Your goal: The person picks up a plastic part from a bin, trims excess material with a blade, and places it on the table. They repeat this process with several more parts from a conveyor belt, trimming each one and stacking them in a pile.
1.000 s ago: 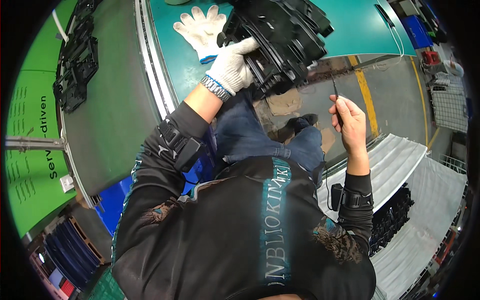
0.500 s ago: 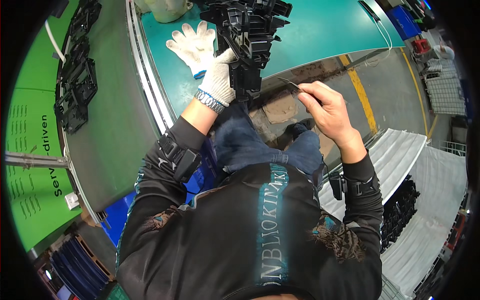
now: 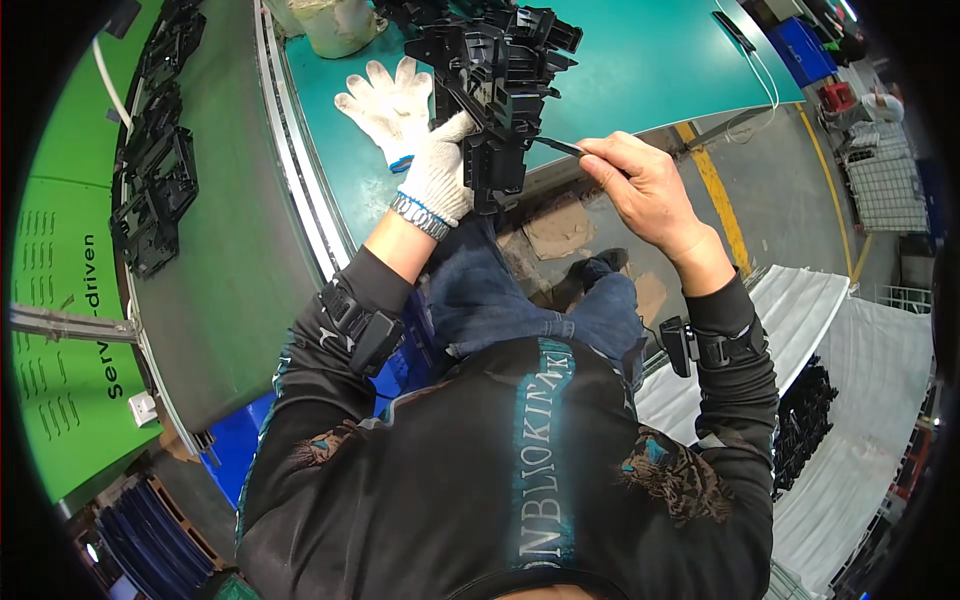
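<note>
My left hand (image 3: 437,178), in a white knit glove, grips the lower left side of a black moulded plastic part (image 3: 497,165). The thumb lies against it and the other fingers are mostly hidden. The part is full of ribs and openings, and more black parts stand behind it, so its far edge is hard to make out. Bare, my right hand (image 3: 645,185) pinches a slim dark knife-like tool (image 3: 562,147) between thumb and fingers. Its thin end reaches left to the part's right edge; whether it touches I cannot tell.
A spare white glove (image 3: 390,110) lies on the green tabletop (image 3: 640,60), beside a pale wrapped bundle (image 3: 335,25). To the left runs a dark conveyor belt (image 3: 230,220) with several black parts (image 3: 155,200) along its far edge. White sheeting (image 3: 860,390) with black pieces lies right.
My right hand has moved up and slightly left, bringing the tool's end to the black part's right edge. My left hand still holds the part, slightly lower in view.
</note>
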The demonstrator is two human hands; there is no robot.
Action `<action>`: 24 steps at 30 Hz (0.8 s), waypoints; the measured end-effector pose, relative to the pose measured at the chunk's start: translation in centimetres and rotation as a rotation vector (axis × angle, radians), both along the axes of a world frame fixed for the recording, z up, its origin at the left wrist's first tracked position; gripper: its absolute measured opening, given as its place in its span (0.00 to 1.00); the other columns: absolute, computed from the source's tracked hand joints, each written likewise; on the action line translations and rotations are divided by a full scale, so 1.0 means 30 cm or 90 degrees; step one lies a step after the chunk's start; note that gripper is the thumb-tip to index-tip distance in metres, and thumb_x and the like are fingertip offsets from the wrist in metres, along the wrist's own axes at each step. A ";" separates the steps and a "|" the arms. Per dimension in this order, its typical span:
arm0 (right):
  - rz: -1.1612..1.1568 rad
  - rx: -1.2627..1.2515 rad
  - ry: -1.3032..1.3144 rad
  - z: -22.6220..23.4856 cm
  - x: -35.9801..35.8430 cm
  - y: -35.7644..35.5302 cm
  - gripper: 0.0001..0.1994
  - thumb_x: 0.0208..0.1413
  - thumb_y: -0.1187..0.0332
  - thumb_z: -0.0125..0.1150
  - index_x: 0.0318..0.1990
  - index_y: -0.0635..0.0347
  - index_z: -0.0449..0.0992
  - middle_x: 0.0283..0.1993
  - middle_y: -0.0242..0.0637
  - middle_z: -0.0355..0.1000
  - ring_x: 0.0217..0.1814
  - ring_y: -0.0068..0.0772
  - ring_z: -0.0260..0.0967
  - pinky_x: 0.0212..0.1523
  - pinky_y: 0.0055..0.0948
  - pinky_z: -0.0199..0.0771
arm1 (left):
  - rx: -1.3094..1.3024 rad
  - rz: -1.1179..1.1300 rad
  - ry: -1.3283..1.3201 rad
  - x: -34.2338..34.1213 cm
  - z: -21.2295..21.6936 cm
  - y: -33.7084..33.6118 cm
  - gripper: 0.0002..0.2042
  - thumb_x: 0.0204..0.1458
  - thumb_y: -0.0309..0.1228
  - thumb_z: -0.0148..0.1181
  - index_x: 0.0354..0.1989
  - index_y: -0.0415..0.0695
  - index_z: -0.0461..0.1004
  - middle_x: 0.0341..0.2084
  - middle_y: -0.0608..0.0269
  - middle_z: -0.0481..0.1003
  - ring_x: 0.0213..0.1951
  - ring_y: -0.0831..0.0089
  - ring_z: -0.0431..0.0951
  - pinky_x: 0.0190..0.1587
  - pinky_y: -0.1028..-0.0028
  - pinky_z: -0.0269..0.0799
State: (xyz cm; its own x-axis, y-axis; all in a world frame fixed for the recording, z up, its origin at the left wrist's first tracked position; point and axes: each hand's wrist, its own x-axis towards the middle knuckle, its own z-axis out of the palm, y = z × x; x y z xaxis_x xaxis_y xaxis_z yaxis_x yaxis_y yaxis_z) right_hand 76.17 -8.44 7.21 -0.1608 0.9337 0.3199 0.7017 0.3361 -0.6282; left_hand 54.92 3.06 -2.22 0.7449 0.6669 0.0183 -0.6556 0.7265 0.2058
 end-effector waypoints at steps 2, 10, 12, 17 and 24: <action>-0.006 -0.021 0.001 -0.018 0.009 0.009 0.09 0.59 0.73 0.59 0.44 0.66 0.77 0.30 0.37 0.71 0.30 0.28 0.66 0.34 0.25 0.67 | 0.005 -0.003 -0.024 0.003 -0.011 0.006 0.15 0.64 0.36 0.44 0.50 0.37 0.69 0.44 0.51 0.77 0.43 0.59 0.79 0.47 0.59 0.79; 0.013 -0.211 0.254 -0.112 0.021 0.035 0.11 0.60 0.70 0.59 0.46 0.66 0.78 0.33 0.27 0.72 0.32 0.18 0.64 0.35 0.23 0.66 | -0.046 -0.017 -0.039 0.002 -0.006 0.003 0.16 0.64 0.35 0.45 0.51 0.36 0.69 0.44 0.49 0.76 0.45 0.58 0.78 0.49 0.57 0.78; 0.057 -0.241 0.261 -0.130 0.013 0.040 0.11 0.60 0.69 0.60 0.46 0.67 0.78 0.34 0.25 0.71 0.33 0.16 0.63 0.35 0.21 0.65 | -0.032 -0.051 -0.072 -0.004 -0.003 0.002 0.16 0.64 0.36 0.45 0.52 0.36 0.68 0.45 0.49 0.76 0.45 0.57 0.78 0.48 0.57 0.78; 0.043 -0.328 0.343 -0.121 0.034 0.037 0.12 0.59 0.68 0.61 0.46 0.67 0.78 0.35 0.24 0.71 0.35 0.15 0.63 0.37 0.19 0.64 | -0.049 -0.087 -0.110 -0.013 0.002 0.017 0.16 0.64 0.36 0.44 0.52 0.38 0.69 0.44 0.49 0.76 0.45 0.57 0.78 0.48 0.57 0.78; 0.008 -0.228 0.287 -0.097 0.030 0.045 0.11 0.59 0.68 0.61 0.45 0.67 0.78 0.33 0.26 0.71 0.35 0.16 0.63 0.37 0.20 0.64 | -0.092 -0.017 -0.012 -0.004 0.014 -0.003 0.16 0.64 0.36 0.44 0.52 0.38 0.69 0.43 0.50 0.77 0.44 0.57 0.79 0.46 0.58 0.79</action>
